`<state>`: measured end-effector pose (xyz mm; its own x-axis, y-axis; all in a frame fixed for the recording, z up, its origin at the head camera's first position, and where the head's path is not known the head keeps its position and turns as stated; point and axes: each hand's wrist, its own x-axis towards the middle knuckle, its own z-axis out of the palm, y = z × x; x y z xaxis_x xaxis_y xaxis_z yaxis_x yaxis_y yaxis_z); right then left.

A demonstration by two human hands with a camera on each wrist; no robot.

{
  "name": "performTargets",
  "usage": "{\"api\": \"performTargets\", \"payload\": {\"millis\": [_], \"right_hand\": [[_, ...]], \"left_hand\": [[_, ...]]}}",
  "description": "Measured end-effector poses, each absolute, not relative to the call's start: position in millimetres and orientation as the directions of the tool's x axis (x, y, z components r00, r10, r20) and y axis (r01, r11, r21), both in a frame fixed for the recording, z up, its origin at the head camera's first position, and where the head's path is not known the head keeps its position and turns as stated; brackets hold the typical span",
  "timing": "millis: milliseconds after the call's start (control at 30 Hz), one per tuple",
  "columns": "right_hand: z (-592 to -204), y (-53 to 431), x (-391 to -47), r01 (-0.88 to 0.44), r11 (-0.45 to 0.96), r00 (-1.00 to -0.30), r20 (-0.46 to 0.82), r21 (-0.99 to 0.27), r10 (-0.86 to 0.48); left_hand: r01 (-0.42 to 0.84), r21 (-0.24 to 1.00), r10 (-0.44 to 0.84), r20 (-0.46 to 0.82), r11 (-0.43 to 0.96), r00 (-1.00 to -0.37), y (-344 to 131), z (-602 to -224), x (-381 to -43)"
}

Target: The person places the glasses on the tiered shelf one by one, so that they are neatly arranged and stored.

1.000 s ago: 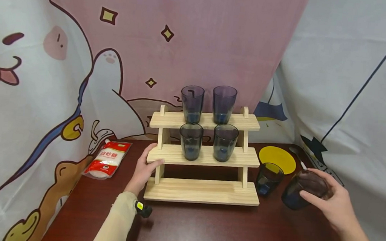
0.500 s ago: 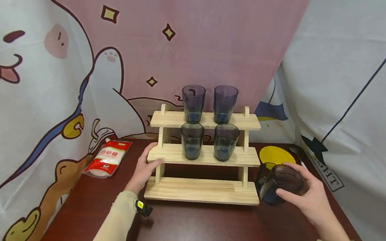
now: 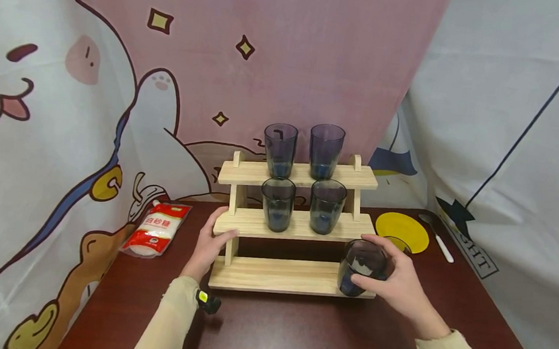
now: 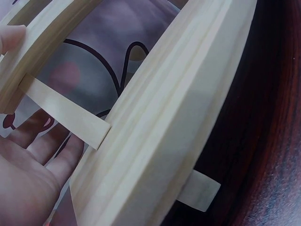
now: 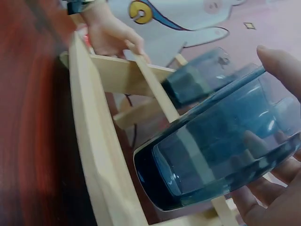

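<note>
A dark tinted drinking glass (image 3: pixel 358 265) is gripped by my right hand (image 3: pixel 399 280), thumb on the near side and fingers behind. It overlaps the right end of the bottom tier in the head view; in the right wrist view the glass (image 5: pixel 211 146) tilts close over the wooden tier. My left hand (image 3: pixel 207 245) holds the left end of the middle tier of the wooden three-tier rack (image 3: pixel 271 278). Two purple-tinted glasses (image 3: pixel 326 153) stand on the top tier, and two grey ones (image 3: pixel 277 204) on the middle tier. Another glass (image 3: pixel 399 243) is mostly hidden behind my right hand.
A yellow plate (image 3: pixel 403 231) lies at the back right, with a white-handled spoon (image 3: pixel 443 247) beside it. To the left lies a red and white bag of sugar (image 3: pixel 157 229). Printed cloth (image 3: pixel 288 60) hangs behind the dark red table (image 3: pixel 277 333).
My right hand has carried the glass leftward, from the right side of the table to the rack's bottom tier. The spoon's handle has come into sight. My left hand has stayed on the rack.
</note>
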<state>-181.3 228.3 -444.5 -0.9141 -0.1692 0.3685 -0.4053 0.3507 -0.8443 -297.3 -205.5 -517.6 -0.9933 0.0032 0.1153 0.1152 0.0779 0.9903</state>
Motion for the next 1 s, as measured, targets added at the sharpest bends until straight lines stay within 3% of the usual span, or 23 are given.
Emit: {"api": "performTargets", "payload": {"millis": [467,1000], "right_hand": [[-458,174,-198,-0.42,0.232,-0.892,0.351,-0.877,-0.284],[-477,129,-211,-0.377,0.179,-0.896,0.308,-0.909,-0.321]], "left_hand": [[0.109,0.992,-0.002,0.109,0.067,-0.994,-206,-519,-299],[0.109,0.99,-0.009,0.11,0.092,-0.994,-206,-518,-298]]}}
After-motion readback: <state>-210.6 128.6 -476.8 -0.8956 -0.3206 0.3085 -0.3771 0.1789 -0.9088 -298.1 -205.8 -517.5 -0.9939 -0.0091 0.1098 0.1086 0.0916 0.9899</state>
